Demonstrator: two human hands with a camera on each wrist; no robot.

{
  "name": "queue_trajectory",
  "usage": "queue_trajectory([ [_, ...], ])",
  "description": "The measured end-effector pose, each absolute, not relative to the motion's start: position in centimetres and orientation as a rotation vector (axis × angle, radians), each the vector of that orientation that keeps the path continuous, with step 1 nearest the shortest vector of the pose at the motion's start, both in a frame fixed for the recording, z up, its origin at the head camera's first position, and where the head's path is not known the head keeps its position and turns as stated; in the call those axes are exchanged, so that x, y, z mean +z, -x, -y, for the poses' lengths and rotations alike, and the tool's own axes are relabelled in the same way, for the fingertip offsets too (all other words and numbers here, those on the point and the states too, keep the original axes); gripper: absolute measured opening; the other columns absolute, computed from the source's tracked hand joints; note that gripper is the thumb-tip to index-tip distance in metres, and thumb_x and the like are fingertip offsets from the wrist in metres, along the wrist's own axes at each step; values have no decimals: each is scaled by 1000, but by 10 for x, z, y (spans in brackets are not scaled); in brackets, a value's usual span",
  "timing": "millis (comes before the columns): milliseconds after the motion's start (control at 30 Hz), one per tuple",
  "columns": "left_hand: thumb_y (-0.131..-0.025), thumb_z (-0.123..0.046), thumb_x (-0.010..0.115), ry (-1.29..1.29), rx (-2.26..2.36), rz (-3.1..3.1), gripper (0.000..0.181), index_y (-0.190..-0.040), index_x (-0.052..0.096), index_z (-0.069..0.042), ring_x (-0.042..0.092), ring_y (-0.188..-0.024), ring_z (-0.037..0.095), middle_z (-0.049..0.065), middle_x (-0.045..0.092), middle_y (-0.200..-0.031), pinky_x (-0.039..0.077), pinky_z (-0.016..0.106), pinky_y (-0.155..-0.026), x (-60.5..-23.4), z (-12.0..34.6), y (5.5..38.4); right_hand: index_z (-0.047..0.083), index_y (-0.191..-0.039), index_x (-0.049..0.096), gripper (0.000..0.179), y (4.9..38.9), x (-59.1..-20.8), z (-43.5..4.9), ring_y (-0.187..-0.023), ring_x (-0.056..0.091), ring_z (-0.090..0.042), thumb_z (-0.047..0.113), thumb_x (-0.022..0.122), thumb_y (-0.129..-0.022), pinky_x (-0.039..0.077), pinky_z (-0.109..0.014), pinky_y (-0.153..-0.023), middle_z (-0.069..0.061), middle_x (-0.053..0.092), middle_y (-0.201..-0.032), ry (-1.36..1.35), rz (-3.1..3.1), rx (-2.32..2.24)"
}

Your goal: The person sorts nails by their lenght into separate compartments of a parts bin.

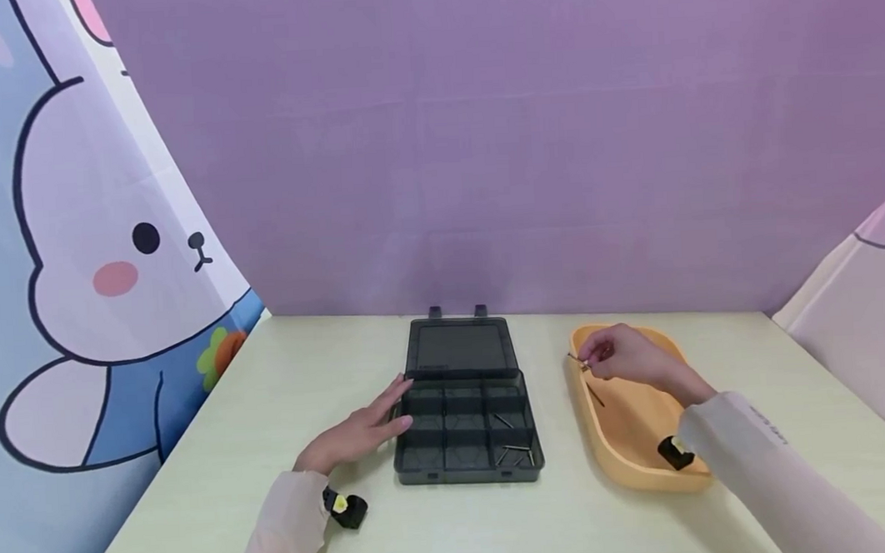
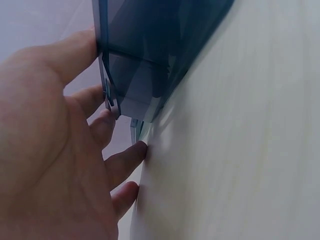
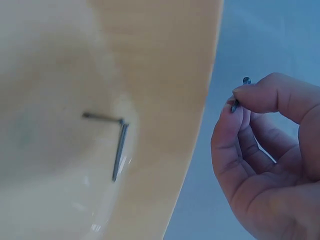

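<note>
My right hand [image 1: 630,357] is over the far left side of an orange tray [image 1: 634,421], pinching a small dark screw [image 3: 246,80] between thumb and fingertips. In the right wrist view, two more screws [image 3: 119,152] lie on the tray's floor near its wall. My left hand [image 1: 356,431] rests its spread fingers against the left side of a dark see-through compartment box [image 1: 468,476], whose lid [image 1: 461,346] is folded back. Several screws [image 1: 517,449] lie in the box's near right compartment, and another screw [image 1: 503,420] in the middle right one.
The box and the tray stand apart on a pale tabletop [image 1: 270,419]. A purple cloth [image 1: 480,141] hangs behind the table. At the left hangs a cloth with a cartoon rabbit [image 1: 108,202]. Each wrist wears a small black camera [image 1: 347,510].
</note>
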State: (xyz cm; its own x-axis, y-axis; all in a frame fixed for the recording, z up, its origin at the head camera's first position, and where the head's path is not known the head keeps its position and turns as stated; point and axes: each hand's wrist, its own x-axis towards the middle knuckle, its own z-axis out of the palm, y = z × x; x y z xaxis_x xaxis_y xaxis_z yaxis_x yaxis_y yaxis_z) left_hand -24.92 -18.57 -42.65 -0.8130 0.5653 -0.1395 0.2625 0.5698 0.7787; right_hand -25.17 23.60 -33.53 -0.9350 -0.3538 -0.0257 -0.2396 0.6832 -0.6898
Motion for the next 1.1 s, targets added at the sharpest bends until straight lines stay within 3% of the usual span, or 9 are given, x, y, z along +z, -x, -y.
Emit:
queue_trajectory([
  [633, -99, -47, 44, -642, 1122, -2439, 67, -155, 11, -27, 12, -147, 34, -2, -4, -162, 18, 61, -112, -426, 184, 255, -2, -91, 66, 14, 265, -327, -185, -70, 52, -15, -6, 62, -78, 47, -23, -60, -10, 61, -77, 634, -2652, -1082],
  [1100, -99, -47, 43, -653, 1137, -2438, 67, -155, 11, -27, 13, -146, 35, -2, -4, -162, 18, 62, -112, -426, 186, 253, 1, -87, 67, 14, 265, -328, -156, -67, 53, -13, -7, 63, -77, 48, -25, -62, -1, 60, -72, 710, -2669, -971],
])
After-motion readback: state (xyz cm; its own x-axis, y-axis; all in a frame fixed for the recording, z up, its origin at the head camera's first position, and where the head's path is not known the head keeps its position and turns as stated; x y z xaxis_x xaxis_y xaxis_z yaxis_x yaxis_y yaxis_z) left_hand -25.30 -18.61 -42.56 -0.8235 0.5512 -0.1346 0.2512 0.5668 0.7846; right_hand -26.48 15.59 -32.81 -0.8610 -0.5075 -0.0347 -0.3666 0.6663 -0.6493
